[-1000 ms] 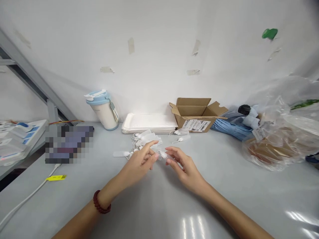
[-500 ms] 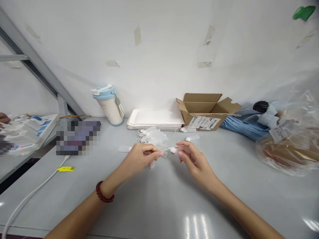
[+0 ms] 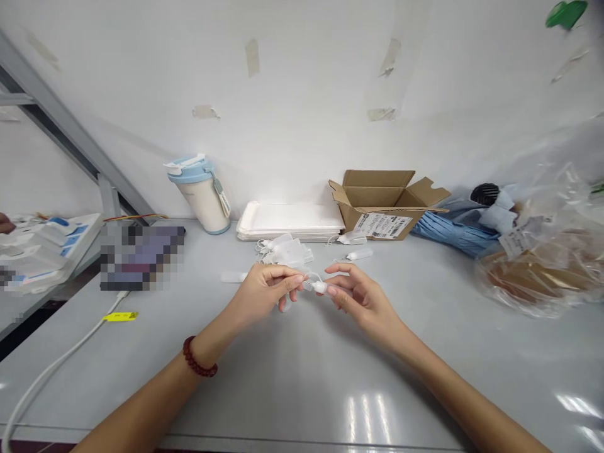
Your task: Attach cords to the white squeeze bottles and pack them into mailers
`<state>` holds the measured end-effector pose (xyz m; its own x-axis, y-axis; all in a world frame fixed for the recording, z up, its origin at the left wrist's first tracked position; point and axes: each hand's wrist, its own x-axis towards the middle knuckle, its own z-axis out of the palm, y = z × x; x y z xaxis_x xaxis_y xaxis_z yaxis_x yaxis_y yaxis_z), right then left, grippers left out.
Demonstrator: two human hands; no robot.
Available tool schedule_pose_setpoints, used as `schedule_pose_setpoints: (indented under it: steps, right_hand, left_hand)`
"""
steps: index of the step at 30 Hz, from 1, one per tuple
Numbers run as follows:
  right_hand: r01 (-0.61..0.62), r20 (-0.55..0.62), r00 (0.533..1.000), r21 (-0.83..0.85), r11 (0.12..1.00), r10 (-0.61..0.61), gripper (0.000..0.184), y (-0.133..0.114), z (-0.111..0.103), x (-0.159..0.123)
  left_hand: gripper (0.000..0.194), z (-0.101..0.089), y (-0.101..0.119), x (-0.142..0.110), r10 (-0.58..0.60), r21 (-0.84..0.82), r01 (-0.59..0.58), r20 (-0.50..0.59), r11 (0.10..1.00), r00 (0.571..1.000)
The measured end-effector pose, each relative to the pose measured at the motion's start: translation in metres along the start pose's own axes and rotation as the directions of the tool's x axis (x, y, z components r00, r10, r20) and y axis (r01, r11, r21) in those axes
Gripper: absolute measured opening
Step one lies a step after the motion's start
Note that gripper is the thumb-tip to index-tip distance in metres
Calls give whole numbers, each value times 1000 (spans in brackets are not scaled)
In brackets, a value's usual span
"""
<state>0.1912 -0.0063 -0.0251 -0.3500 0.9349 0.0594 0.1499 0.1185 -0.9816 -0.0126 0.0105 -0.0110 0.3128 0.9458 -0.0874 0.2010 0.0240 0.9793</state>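
Small bottle [image 3: 319,287] (white-tipped), held in right hand [image 3: 365,301], left hand [image 3: 267,292] alongside

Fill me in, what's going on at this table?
A person's right hand holds a small white-tipped clear tube. The left hand, thumb and forefinger pinched, is by its tip; what exactly it pinches is too small to tell. Similar tubes lie piled beyond, near stacked white packs and an open cardboard box.

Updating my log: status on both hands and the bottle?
Right hand holding small bottle. Left hand pinched close beside it. Bottle pile lies just beyond.
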Motion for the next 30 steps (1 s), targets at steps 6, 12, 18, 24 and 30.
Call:
schedule_pose_setpoints:
  steps: [6,12,18,24,30]
  right_hand:
    - [-4,-1,1000,75,997,4,28,-2,1,-2]
    - [10,-7,1000,84,996,-9,26,-2,1,-3]
    - [12,-18,1000,86,996,-11,25,0,3,-3]
    - [9,-36,999,101,995,-5,25,-3,5,-5]
    - [6,-43,999,98,995,-1,25,-6,7,-7]
  left_hand:
    - [25,2,3,-3,-60,-202,82,112,976,992]
    - [24,1,4,-4,-62,-237,93,132,967,989]
    - [24,2,2,-3,-58,-238,87,128,967,990]
    - [23,2,3,-4,-59,-295,99,140,950,988]
    - [22,2,3,-5,-42,-296,85,149,951,988]
